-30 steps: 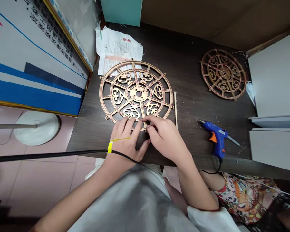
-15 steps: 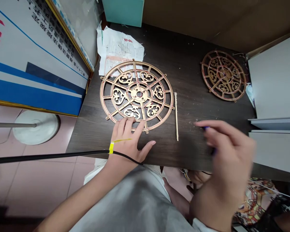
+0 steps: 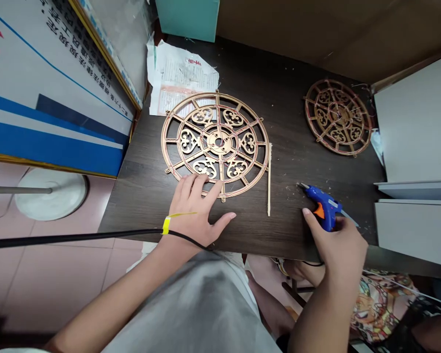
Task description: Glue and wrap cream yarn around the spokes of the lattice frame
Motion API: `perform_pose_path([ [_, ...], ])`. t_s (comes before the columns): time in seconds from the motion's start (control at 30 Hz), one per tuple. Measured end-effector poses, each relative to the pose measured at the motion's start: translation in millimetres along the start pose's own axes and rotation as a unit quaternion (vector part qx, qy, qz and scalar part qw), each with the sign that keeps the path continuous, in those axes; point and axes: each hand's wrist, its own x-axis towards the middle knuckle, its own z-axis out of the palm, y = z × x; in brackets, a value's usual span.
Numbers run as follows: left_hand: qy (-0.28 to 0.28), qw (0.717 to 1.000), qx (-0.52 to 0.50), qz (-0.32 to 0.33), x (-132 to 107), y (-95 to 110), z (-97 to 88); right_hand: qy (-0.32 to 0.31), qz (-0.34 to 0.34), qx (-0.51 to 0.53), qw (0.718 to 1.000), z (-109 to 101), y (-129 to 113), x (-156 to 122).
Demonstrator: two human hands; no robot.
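My left hand (image 3: pixel 193 208) lies flat with its fingers spread, fingertips on the near rim of a round openwork wooden wheel (image 3: pixel 220 142). Reddish thin wire runs along the wheel's rings and spokes. A thin pale stick (image 3: pixel 269 191) lies just right of the wheel, its upper end by the rim. My right hand (image 3: pixel 340 242) is closed around the handle of a blue glue gun (image 3: pixel 325 206) with an orange trigger, low over the table. The gun's nozzle points up and left, and a clear glue stick juts from its back. Some of the right fingers are hidden.
A second wooden wheel (image 3: pixel 338 117) lies at the back right, beside white panels (image 3: pixel 415 132). Torn printed paper (image 3: pixel 183 73) sits partly under the first wheel. A black cable (image 3: pixel 77 236) crosses my left wrist. A framed board (image 3: pixel 59 98) stands left; another person's legs show lower right.
The near wheel has turned slightly and shifted right under my left hand. My right hand has moved down and back, and the glue gun, mostly hidden before, now shows in it.
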Motion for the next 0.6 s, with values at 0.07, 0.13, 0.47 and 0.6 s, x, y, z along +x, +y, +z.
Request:
perform_pose_path([
  [0.07, 0.003, 1.000, -0.002, 0.006, 1.2, -1.5, 0.4, 0.033, -0.010, 0.033, 0.999, 3.9, -9.4, -0.9],
  [0.13, 0.004, 1.000, -0.006, 0.006, 1.6, -2.3, 0.6, 0.064, -0.021, 0.084, 0.994, 4.2, -16.5, -1.8],
  [0.47, -0.030, 0.997, -0.057, 0.045, -0.6, -7.0, -2.0, 0.121, -0.263, 0.199, 0.936, -20.1, -78.3, -33.8],
  [0.6, -0.064, 0.989, -0.086, 0.102, 0.4, -12.3, -3.9, 0.134, -0.330, 0.153, 0.922, -16.1, -83.2, -35.5],
])
